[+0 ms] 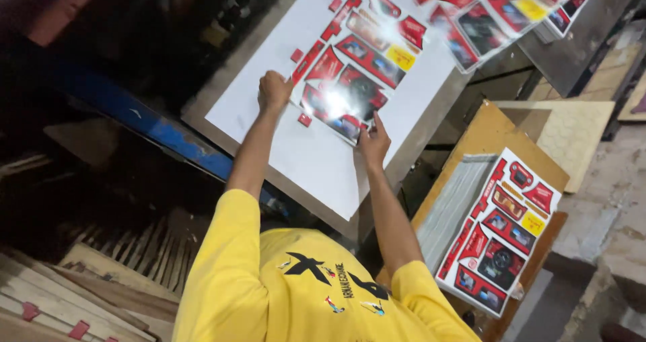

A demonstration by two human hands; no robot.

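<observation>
I'm looking down over a yellow-sleeved torso at a glossy red die-cut printed card sheet [356,66] lying flat on a white rectangular board [316,167]. The board sits on a grey metal table [222,79].

Key relation: the sheet lies straight ahead of both hands, with its long axis running diagonally, from the near end between the hands up and away toward the far right. Both arms are stretched out to its near end, one on each side.

Left hand [274,90]: closed into a fist at the sheet's near-left edge, apparently pinching that edge. I cannot tell for sure that card is between the fingers, since the knuckles hide it.

Right hand [374,142]: fingers narrow and pressed on the sheet's nearest corner, thumb side up. It reads as holding or pinning the corner. It's the closer hand to the body; the left reaches further out.

Glare sits on the sheet's middle and top, so print detail is washed out there.

Small red card offcuts [304,120] lie loose on the board just beside the sheet's left edge.

Elsewhere:
- a fanned spread of matching red printed sheets [505,9] on the table's far right, well apart from the hands
- a thick stack of the same sheets [494,234] on a brown wooden board [484,130] to the lower right, near the right elbow
- wooden slats [81,281] lower left
</observation>
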